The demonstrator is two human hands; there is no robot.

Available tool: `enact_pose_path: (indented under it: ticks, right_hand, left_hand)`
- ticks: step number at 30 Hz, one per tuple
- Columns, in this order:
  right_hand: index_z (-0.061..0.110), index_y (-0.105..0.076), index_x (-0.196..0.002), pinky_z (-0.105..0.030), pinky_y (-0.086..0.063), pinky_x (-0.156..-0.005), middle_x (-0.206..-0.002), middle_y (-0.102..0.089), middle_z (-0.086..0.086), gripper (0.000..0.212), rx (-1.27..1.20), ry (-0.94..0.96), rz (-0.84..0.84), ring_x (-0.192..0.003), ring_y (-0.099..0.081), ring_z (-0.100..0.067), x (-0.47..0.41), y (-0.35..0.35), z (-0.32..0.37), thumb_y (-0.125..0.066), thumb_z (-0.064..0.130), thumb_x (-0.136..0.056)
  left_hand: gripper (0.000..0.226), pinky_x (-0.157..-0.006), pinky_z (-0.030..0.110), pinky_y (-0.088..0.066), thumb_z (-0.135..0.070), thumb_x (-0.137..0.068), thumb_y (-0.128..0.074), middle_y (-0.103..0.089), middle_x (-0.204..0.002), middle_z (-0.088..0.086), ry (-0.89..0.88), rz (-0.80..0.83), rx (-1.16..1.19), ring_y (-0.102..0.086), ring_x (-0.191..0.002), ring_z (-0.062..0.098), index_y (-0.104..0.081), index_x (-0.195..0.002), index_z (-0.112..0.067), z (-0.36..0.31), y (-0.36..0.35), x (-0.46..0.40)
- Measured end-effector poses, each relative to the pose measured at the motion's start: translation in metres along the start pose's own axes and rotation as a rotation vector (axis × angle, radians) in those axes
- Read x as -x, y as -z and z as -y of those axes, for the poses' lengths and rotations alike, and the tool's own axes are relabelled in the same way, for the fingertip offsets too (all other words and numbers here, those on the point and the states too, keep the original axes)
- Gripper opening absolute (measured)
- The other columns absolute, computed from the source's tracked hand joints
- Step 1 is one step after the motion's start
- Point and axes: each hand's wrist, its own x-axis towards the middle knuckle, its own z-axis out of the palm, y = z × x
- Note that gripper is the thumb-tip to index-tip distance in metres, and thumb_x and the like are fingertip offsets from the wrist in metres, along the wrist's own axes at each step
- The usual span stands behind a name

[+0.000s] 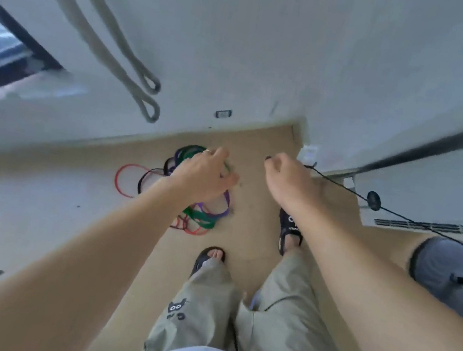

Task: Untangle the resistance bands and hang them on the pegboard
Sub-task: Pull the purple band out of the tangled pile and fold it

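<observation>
A tangle of resistance bands (205, 215) lies on the tan floor by the wall, with green, purple, black and red loops. One red loop (120, 179) sticks out to the left. My left hand (201, 174) reaches down over the tangle with its fingers loosely bent, and I see nothing gripped in it. My right hand (287, 180) hangs to the right of the pile, fingers drooping and loosely curled, holding nothing that I can see. Two grey bands (146, 92) hang down the white wall at upper left. The frame is motion-blurred.
A black cord (342, 187) with a disc on it runs across the right side, just beyond my right hand. A white unit with vent slots (436, 206) and a grey round stand base (449, 277) stand at right. My sandalled feet (291, 232) are close to the pile.
</observation>
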Motion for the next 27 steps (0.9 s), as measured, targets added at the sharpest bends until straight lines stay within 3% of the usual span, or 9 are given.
enact_pose_path:
  ticks: [5, 9, 14, 21, 27]
  right_hand:
    - [0.01, -0.05, -0.136, -0.052, -0.045, -0.104, -0.138, -0.058, -0.018, 0.047, 0.088, 0.213, 0.19, -0.123, -0.056, -0.039, -0.083, -0.041, 0.003, -0.035, 0.043, -0.105]
    - [0.02, -0.035, -0.153, -0.053, -0.044, -0.107, -0.151, -0.048, -0.015, 0.054, 0.27, 0.341, 0.318, -0.133, -0.049, -0.038, -0.146, -0.083, -0.024, -0.039, 0.042, -0.104]
    - [0.023, -0.038, -0.15, -0.046, -0.049, -0.1, -0.143, -0.049, -0.012, 0.05, 0.54, 0.478, 0.487, -0.125, -0.053, -0.035, -0.215, -0.168, -0.081, -0.046, 0.031, -0.102]
    - [0.013, -0.055, -0.128, -0.048, -0.05, -0.098, -0.13, -0.05, -0.008, 0.033, 0.817, 0.691, 0.688, -0.121, -0.057, -0.036, -0.305, -0.352, -0.153, -0.058, 0.017, -0.095]
    - [0.013, -0.039, -0.147, -0.044, -0.051, -0.098, -0.143, -0.043, -0.005, 0.057, 1.038, 0.81, 0.735, -0.127, -0.057, -0.032, -0.378, -0.48, -0.211, -0.06, 0.01, -0.094]
  left_hand:
    - [0.052, -0.09, 0.044, -0.051, -0.05, -0.099, -0.053, -0.058, -0.126, 0.008, 0.237, -0.111, 0.128, -0.059, -0.112, 0.032, -0.046, -0.139, -0.017, 0.025, -0.036, -0.037]
    - [0.052, -0.089, 0.041, -0.048, -0.044, -0.097, -0.057, -0.055, -0.127, 0.012, 0.384, -0.118, 0.238, -0.057, -0.114, 0.035, -0.044, -0.141, -0.018, 0.042, -0.096, -0.078]
    - [0.039, -0.084, 0.044, -0.051, -0.043, -0.099, -0.053, -0.053, -0.113, 0.005, 0.516, -0.087, 0.307, -0.057, -0.1, 0.028, -0.045, -0.128, -0.018, 0.075, -0.193, -0.129]
    - [0.047, -0.095, 0.046, -0.05, -0.046, -0.098, -0.055, -0.053, -0.123, 0.007, 0.543, -0.056, 0.359, -0.056, -0.111, 0.03, -0.043, -0.135, -0.02, 0.153, -0.358, -0.224]
    - [0.061, -0.105, 0.046, -0.045, -0.045, -0.097, -0.057, -0.049, -0.142, 0.009, 0.511, -0.06, 0.369, -0.052, -0.129, 0.031, -0.036, -0.148, -0.019, 0.211, -0.477, -0.309]
